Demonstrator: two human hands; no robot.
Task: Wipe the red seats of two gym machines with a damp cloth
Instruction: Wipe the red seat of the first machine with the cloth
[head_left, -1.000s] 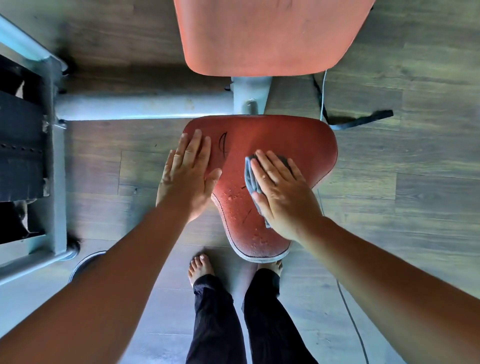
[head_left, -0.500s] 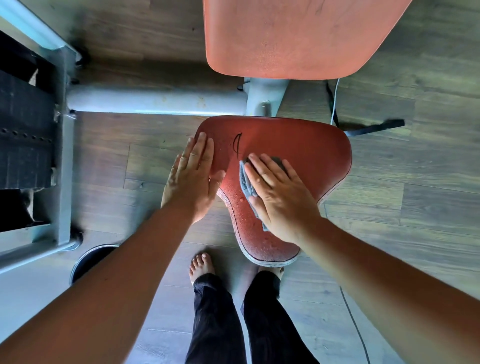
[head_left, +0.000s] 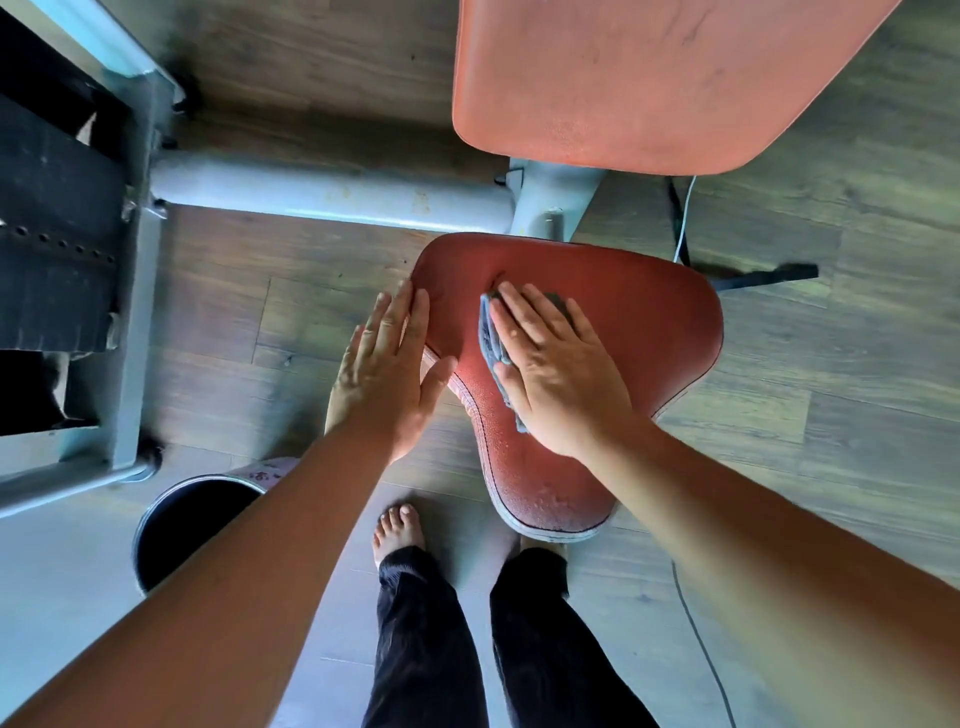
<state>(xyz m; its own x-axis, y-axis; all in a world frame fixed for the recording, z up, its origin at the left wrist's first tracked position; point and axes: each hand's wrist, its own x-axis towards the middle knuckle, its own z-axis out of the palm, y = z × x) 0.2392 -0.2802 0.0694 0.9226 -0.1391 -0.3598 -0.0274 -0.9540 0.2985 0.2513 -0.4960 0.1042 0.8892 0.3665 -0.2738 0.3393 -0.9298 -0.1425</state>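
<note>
A red, saddle-shaped seat (head_left: 649, 322) of a gym machine fills the middle of the view, with small wet drops near its narrow front end. My right hand (head_left: 556, 374) lies flat on a grey-blue cloth (head_left: 491, 338) and presses it onto the seat's left half; most of the cloth is hidden under the palm. My left hand (head_left: 387, 374) rests open and flat along the seat's left edge, fingers together, holding nothing. Above the seat stands the machine's red backrest pad (head_left: 649, 83).
A grey steel tube (head_left: 332, 195) runs left from the seat post to the machine frame and black weight stack (head_left: 52, 249). A dark bucket (head_left: 192, 525) stands on the wood floor at lower left. My bare feet and black trousers are below the seat; a cable (head_left: 701, 644) trails at right.
My right hand and the cloth have slid a little up the seat, towards the backrest. My left hand has shifted outwards to the seat's left edge. The view has moved, revealing more of the bucket.
</note>
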